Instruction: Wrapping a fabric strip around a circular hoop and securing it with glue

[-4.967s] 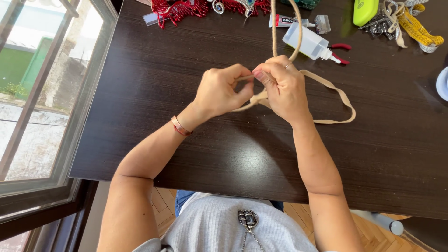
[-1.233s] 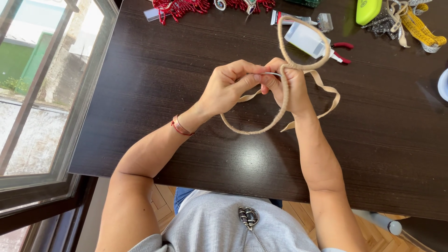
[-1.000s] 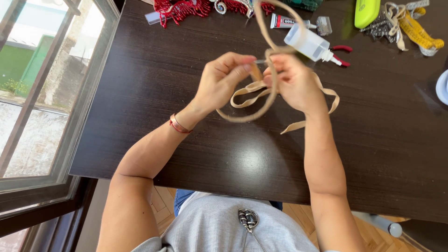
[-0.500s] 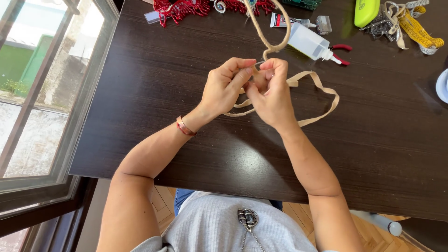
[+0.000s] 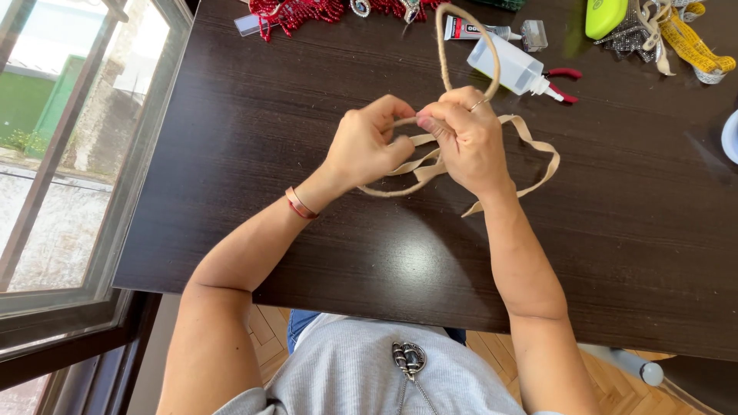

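Observation:
My left hand point(image 5: 367, 144) and my right hand point(image 5: 467, 138) meet above the dark wooden table point(image 5: 231, 192), fingertips pinched together on a tan ring point(image 5: 446, 46) that is partly wrapped in beige ribbon point(image 5: 538, 146). The ring's bare arc rises beyond my right hand toward the far edge. The loose ribbon loops out to the right of my right hand and its end lies on the table. A red bracelet point(image 5: 296, 204) sits on my left wrist.
At the far edge lie red beaded trim point(image 5: 307, 11), a glue bottle point(image 5: 511, 68), a small glue tube point(image 5: 480, 31), red-handled pliers point(image 5: 565, 81), a green object point(image 5: 603, 15) and yellow measuring tape point(image 5: 692, 46). A window point(image 5: 69, 154) is at the left.
Over five seconds the ring was lifted, turned and lowered as both hands worked the ribbon around it. In the last half second the hands stay closed together with little movement.

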